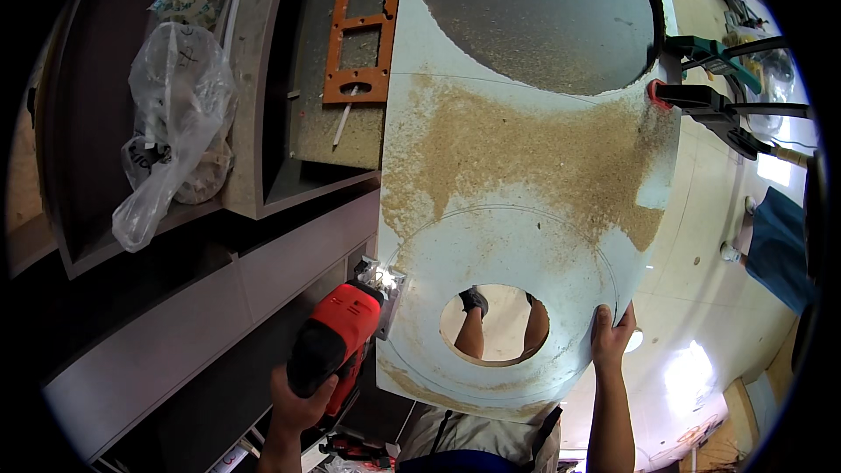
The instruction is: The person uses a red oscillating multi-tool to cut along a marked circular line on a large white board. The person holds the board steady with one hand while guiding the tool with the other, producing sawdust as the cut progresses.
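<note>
A red and black jigsaw [343, 320] is in my left hand [298, 396], its fingers wrapped round the handle. Its lit front and metal base rest at the left edge of a pale board [508, 250]. Curved lines are drawn on that board, around a smaller round hole. My right hand [611, 335] grips the board's right edge near its front end, thumb on top and fingers partly hidden beneath. Through the small hole my legs and the floor show. Whether the blade is in the wood, I cannot make out.
Sawdust [526, 144] covers the board's middle, below a larger cut-out. Clamps [710, 103] hold its far right edge. An orange template [361, 31] and a white pencil [342, 125] lie left of it. A plastic bag [180, 96] lies farther left. Another person's blue clothing [775, 241] shows at right.
</note>
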Tool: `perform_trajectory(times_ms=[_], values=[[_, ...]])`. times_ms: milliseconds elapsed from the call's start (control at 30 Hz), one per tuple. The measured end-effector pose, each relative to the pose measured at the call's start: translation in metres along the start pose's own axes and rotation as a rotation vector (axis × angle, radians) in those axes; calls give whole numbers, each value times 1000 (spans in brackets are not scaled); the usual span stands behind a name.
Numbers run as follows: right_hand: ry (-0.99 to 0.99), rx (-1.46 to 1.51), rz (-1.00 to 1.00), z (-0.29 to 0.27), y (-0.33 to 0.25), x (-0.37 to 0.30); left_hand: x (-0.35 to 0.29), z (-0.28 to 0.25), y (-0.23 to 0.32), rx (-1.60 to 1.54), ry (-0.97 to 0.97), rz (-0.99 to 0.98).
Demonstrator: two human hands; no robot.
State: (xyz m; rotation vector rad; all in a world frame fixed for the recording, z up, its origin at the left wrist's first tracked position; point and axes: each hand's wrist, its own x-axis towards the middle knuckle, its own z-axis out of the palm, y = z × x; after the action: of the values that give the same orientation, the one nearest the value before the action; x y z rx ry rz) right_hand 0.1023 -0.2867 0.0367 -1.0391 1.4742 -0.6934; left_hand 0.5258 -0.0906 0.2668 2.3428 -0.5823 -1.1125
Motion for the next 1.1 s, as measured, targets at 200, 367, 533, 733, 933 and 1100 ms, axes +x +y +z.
perform_trajectory(times_ms=[200,367,533,733,933,1100], values=[[0,2,15,1,-3,0,0,-2,8,-46,-2,-97],[13,12,30,0,0,-2,4,0,15,-53,-23,-87],[8,-13,16,1,-2,-1,7,3,27,-51,1,-78],[4,-8,28,0,-1,-1,9,1,29,-12,-29,-84],[1,-13,34,1,-6,-1,12,0,33,11,-49,-61],[10,-8,34,1,-4,-1,13,0,32,-1,-52,-46]])
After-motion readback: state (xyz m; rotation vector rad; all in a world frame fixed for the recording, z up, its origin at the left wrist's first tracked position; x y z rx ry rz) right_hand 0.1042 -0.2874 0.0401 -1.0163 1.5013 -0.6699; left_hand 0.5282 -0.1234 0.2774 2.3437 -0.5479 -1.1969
